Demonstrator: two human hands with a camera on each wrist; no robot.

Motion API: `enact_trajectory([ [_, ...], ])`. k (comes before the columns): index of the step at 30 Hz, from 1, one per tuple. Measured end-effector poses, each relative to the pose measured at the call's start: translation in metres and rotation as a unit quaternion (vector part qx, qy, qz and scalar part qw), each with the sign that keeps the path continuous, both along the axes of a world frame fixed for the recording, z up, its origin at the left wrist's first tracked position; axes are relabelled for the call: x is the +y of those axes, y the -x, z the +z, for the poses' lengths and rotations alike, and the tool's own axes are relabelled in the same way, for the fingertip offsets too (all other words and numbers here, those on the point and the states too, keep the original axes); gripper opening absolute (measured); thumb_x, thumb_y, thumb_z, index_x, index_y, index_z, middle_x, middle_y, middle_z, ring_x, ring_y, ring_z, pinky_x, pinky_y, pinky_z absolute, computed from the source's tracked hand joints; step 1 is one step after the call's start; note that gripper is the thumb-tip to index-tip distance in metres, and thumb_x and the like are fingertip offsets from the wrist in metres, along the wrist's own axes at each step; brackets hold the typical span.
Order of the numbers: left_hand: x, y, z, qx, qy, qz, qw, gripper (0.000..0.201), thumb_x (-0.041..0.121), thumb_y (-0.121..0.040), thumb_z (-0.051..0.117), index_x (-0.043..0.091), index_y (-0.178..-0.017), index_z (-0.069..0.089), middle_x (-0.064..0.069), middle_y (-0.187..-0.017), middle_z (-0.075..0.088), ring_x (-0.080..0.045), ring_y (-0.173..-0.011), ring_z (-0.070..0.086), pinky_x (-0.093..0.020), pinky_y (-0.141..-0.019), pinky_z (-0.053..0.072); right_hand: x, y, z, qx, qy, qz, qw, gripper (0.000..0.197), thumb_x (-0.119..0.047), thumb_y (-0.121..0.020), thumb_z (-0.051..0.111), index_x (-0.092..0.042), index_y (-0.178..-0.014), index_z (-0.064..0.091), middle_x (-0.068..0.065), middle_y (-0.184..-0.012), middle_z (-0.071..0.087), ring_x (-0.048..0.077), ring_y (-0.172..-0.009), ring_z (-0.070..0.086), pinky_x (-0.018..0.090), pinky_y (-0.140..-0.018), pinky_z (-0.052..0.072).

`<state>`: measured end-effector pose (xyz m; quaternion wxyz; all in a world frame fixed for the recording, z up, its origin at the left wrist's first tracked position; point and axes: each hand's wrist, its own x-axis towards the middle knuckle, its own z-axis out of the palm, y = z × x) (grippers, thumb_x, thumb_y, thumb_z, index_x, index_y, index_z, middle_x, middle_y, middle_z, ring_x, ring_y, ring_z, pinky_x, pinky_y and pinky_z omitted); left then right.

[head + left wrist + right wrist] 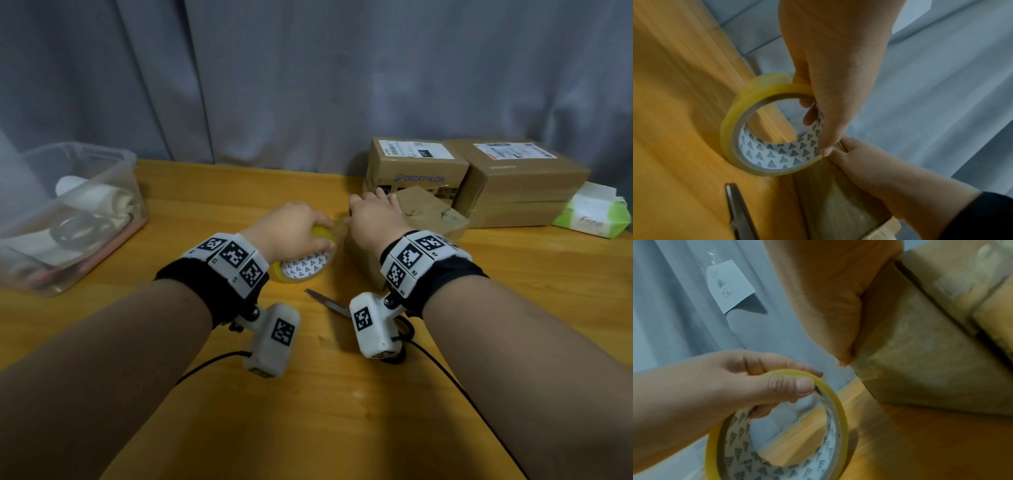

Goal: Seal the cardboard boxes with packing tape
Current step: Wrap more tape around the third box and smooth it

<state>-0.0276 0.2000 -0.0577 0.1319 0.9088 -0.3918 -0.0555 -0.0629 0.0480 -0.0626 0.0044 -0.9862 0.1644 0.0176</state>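
Bin [102, 164]: far left on the table [308, 411], clear plastic with odds and ends inside; I read no writing on it.
Left hand [294, 226]: my fingers are curled through the core of the tape roll [305, 269], thumb on the outer rim, so I grip it at the top with its lower edge at the table, just left of the small box.
Tape roll print: the white core lining carries rows of small dark triangles; no brand name that I can make out.
Tape strip [830, 194]: a clear length runs from the roll onto the near side of the small box [428, 212], as the left wrist view shows.
Scissors [327, 301]: lying near me between my wrists, blade tip pointing far-left, within reach for the cut.
Right hand [373, 214]: fingers spread flat over the small box, thumb pressing the tape at its left edge; nothing is gripped.
Step in hand, my judgement: keep that thumb down as anchor, pull the roll away steadily and keep the strip taut and square to the seam, rub it down, then cut.
Far boxes: behind the small one, the left box [414, 171] reads "DECATHLON" in blue and has a white shipping label; the right box [520, 178] has a label too, its print too small to read.
Wipes pack [592, 216]: far right, green and white, marked "Free".
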Motion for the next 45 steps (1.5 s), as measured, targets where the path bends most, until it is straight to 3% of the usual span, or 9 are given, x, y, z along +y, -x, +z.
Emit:
enact_trajectory([
  [6,0.004,0.004,-0.007,0.020,0.046,0.027,0.998,0.050,0.045,-0.086,0.062,0.029,-0.132,0.054,-0.006,-0.122,0.052,-0.023,-0.116,0.049,-0.031,-0.094,0.040,-0.004,0.007,0.001,-0.048,-0.068,0.025,0.996,0.043,-0.020,-0.104,0.028,-0.008,-0.145,0.033,0.013,-0.156,0.026,0.031,-0.147,0.014,0.046,-0.119,0.006],
  [10,0.005,0.014,-0.008,0.018,0.069,0.040,0.997,0.049,0.045,-0.086,0.062,0.027,-0.131,0.054,-0.008,-0.126,0.051,-0.024,-0.116,0.050,-0.031,-0.097,0.041,-0.013,0.029,0.010,-0.235,-0.246,0.038,0.939,0.037,-0.023,-0.103,0.038,-0.011,-0.136,0.048,0.010,-0.136,0.054,0.025,-0.127,0.048,0.038,-0.108,0.037],
  [13,0.004,0.019,-0.005,0.018,0.075,0.044,0.996,0.048,0.045,-0.086,0.063,0.026,-0.130,0.056,-0.008,-0.129,0.052,-0.023,-0.111,0.055,-0.029,-0.092,0.043,-0.012,0.055,0.025,-0.305,-0.224,0.057,0.924,0.023,-0.017,-0.097,0.049,-0.016,-0.117,0.061,-0.001,-0.109,0.064,0.013,-0.098,0.059,0.028,-0.086,0.050],
  [18,0.004,0.030,-0.001,0.010,0.070,0.057,0.996,0.049,0.041,-0.087,0.063,0.020,-0.131,0.055,-0.006,-0.136,0.054,-0.025,-0.125,0.048,-0.032,-0.100,0.040,-0.004,0.110,0.025,-0.042,-0.282,0.043,0.957,0.013,-0.012,-0.095,0.053,-0.006,-0.096,0.064,0.006,-0.071,0.066,0.012,-0.054,0.061,0.022,-0.046,0.049],
  [22,0.005,0.040,0.003,-0.008,0.067,0.065,0.996,0.051,0.039,-0.088,0.062,0.017,-0.133,0.052,-0.007,-0.137,0.053,-0.026,-0.126,0.048,-0.035,-0.101,0.040,-0.001,0.137,0.002,0.148,-0.156,0.048,0.975,0.022,-0.015,-0.089,0.064,-0.011,-0.111,0.069,0.008,-0.107,0.067,0.021,-0.090,0.063,0.032,-0.075,0.054],
  [29,0.008,0.049,-0.001,-0.012,0.084,0.060,0.995,0.052,0.035,-0.088,0.064,0.018,-0.135,0.050,-0.007,-0.137,0.052,-0.025,-0.126,0.047,-0.035,-0.102,0.040,0.011,0.136,0.003,0.137,-0.179,0.047,0.973,0.048,-0.022,-0.084,0.067,-0.017,-0.129,0.050,0.005,-0.122,0.058,0.024,-0.108,0.056,0.040,-0.092,0.051],
  [37,0.017,0.043,0.004,0.011,0.082,0.067,0.994,0.046,0.037,-0.088,0.063,0.015,-0.127,0.052,-0.010,-0.124,0.058,-0.022,-0.105,0.056,-0.031,-0.083,0.046,-0.002,0.141,0.019,0.152,-0.042,0.087,0.984,0.033,-0.016,-0.087,0.062,-0.012,-0.120,0.062,0.011,-0.112,0.062,0.027,-0.095,0.061,0.034,-0.067,0.048],
  [41,0.014,0.040,0.007,0.058,0.094,0.083,0.990,0.036,0.038,-0.090,0.060,0.013,-0.115,0.053,-0.004,-0.111,0.057,-0.020,-0.098,0.054,-0.029,-0.079,0.043,-0.028,0.147,0.047,0.119,-0.188,0.016,0.975,0.023,-0.015,-0.083,0.068,-0.016,-0.106,0.068,0.008,-0.097,0.067,0.025,-0.083,0.061,0.032,-0.066,0.048],
  [45,0.005,0.036,0.008,0.087,0.135,0.104,0.982,0.028,0.039,-0.094,0.052,0.012,-0.094,0.052,0.002,-0.079,0.056,-0.020,-0.082,0.054,-0.029,-0.066,0.038,-0.020,0.140,0.037,0.157,-0.336,-0.027,0.928,0.045,-0.052,-0.082,0.068,-0.015,-0.109,0.067,0.002,-0.081,0.061,0.020,-0.077,0.053,0.027,-0.062,0.039],
])
